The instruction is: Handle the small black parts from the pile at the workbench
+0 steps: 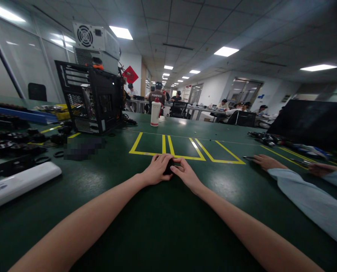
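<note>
A small black object (168, 168), its shape mostly hidden by fingers, is held between both hands, just on the near side of the middle of three yellow-lined outlines (164, 144) on the dark green table (168, 226). The left hand (156, 169) curls around it; the right hand (187, 174) closes thumb and fingers against its other side. Beyond the outlines stands a white bottle with a red top (155, 115). Farther left is an open black metal computer case (107, 100). At right, a co-worker's hand (266, 161) extends from a light-blue sleeve (304, 198).
</note>
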A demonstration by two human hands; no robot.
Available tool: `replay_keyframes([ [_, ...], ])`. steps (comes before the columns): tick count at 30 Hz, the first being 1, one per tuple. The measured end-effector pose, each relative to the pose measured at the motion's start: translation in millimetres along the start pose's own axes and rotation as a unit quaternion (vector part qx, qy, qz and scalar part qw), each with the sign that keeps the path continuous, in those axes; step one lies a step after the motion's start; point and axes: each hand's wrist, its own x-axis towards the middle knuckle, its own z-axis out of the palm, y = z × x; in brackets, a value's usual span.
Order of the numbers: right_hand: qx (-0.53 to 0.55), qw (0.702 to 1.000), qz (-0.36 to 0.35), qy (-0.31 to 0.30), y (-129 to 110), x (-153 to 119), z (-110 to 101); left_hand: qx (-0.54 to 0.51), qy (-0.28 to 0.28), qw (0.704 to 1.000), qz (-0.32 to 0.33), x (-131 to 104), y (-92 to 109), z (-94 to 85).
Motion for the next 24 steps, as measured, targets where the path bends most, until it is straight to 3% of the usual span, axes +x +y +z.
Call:
replay_keyframes([
  [5, -0.018, 1.000, -0.004, 0.015, -1.1, 2.2, -0.3, 0.001, 0.004, 1.000, 0.002, 0.9, -0.5, 1.3],
  [18, 0.018, 1.000, -0.005, -0.012, 2.9, 1.6, -1.1, -0.002, 0.006, 1.000, 0.001, 0.6, -1.5, 2.6],
  [24, -0.018, 1.000, -0.015, 0.018, 3.9, 2.3, -1.2, -0.003, 0.006, 1.000, 0.004, 1.0, -1.0, 1.3],
])
